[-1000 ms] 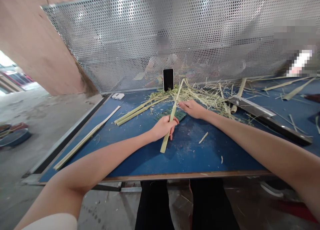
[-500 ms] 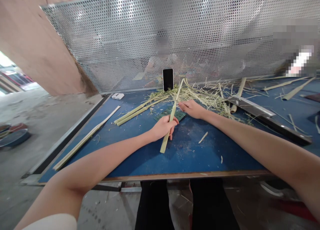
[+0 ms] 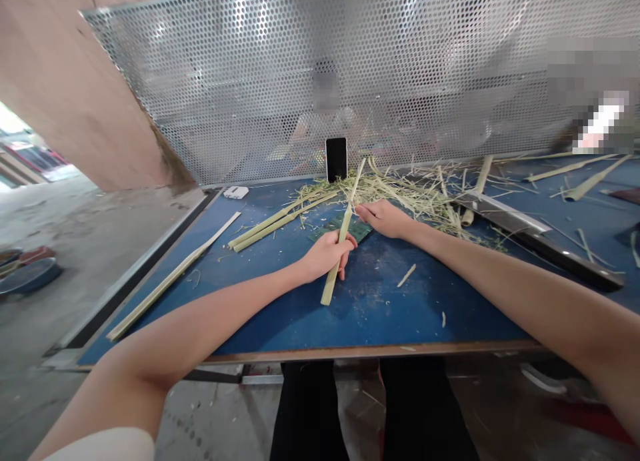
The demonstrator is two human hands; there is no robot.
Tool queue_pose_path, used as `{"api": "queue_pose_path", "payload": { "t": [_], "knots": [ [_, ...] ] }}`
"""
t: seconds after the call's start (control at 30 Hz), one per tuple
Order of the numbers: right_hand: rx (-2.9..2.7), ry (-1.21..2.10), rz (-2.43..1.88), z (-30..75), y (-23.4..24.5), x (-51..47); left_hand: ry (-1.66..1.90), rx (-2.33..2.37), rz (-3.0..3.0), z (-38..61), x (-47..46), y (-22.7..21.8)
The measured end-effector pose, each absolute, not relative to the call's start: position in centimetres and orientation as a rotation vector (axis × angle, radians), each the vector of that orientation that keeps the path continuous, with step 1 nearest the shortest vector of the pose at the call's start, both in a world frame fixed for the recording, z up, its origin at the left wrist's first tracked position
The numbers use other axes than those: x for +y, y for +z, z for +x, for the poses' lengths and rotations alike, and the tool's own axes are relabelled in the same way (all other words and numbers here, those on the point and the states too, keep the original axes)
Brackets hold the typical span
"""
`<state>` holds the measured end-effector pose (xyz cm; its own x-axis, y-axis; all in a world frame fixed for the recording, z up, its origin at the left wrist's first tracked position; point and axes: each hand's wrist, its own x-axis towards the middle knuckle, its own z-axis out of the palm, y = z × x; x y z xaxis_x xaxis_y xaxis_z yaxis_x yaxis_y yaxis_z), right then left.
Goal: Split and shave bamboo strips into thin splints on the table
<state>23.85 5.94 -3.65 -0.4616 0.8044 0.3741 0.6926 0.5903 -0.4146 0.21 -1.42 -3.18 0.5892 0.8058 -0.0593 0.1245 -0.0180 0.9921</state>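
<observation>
My left hand (image 3: 327,254) is wrapped round a long pale green bamboo strip (image 3: 331,281) that lies lengthwise on the blue table (image 3: 280,314). The strip's near end points toward me and its far end reaches the phone. My right hand (image 3: 383,216) rests just right of the strip, farther up, with its fingers curled by the strip; what they pinch, if anything, I cannot make out. A small green cutting mat (image 3: 357,230) lies under the strip between my hands.
A heap of bamboo shavings (image 3: 420,194) spreads behind my right hand. A phone (image 3: 337,159) leans on the perforated metal screen (image 3: 320,74). Loose strips (image 3: 280,219) and one long strip (image 3: 170,281) lie at left. A large cleaver (image 3: 540,237) lies at right.
</observation>
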Motion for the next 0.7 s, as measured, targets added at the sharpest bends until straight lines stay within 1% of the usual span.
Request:
{"api": "queue_pose_path", "payload": {
  "t": [0.17,0.27,0.4,0.53,0.7],
  "knots": [
    [-2.268,0.162,-1.338,23.8,-3.6,6.0,0.653,0.822,1.513,0.1,-1.3,-3.2],
    [-2.176,0.148,-1.384,24.0,-3.9,6.5,0.642,0.821,1.522,0.1,-1.5,-3.0],
    [-2.097,0.243,-1.326,24.3,-4.1,7.0,0.635,0.825,1.535,0.1,-1.6,-2.9],
    [-2.189,0.307,-1.224,24.3,-3.9,6.6,0.641,0.816,1.542,0.2,-1.7,-2.8],
    [-2.325,0.228,-1.223,24.0,-3.5,5.9,0.650,0.817,1.529,0.2,-1.8,-2.6]
  ]
}}
